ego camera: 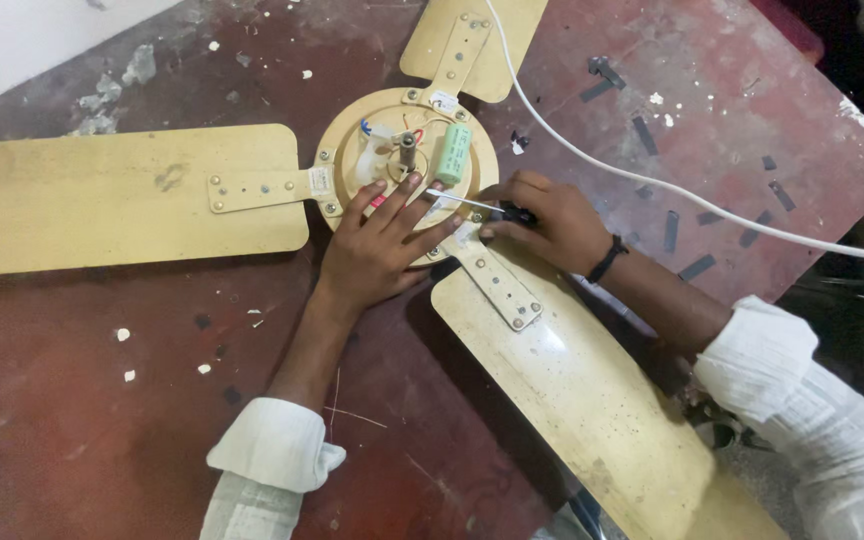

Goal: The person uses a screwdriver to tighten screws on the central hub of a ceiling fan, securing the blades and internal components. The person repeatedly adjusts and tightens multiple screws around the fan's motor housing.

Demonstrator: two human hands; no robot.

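A ceiling fan (407,165) lies flat on the red surface (102,400) with its three yellow blades spread out. My left hand (377,245) is open and flat, pressing on the round middle of the fan at about 6 o'clock to hold it down. My right hand (552,220) is closed around the black handle of a screwdriver (472,203). Its thin metal tip points to 9 o'clock, into the middle of the fan.

I think I am working on a screw or a small part there. Next I need a steady turn and a firm push.

A green capacitor (452,153) sits at 12 o'clock from the tip, with thin wires (397,135) close by, so I must not poke them. A white cable (652,185) runs over the surface past my right wrist. Small dark bits (672,230) lie around at 3 o'clock.
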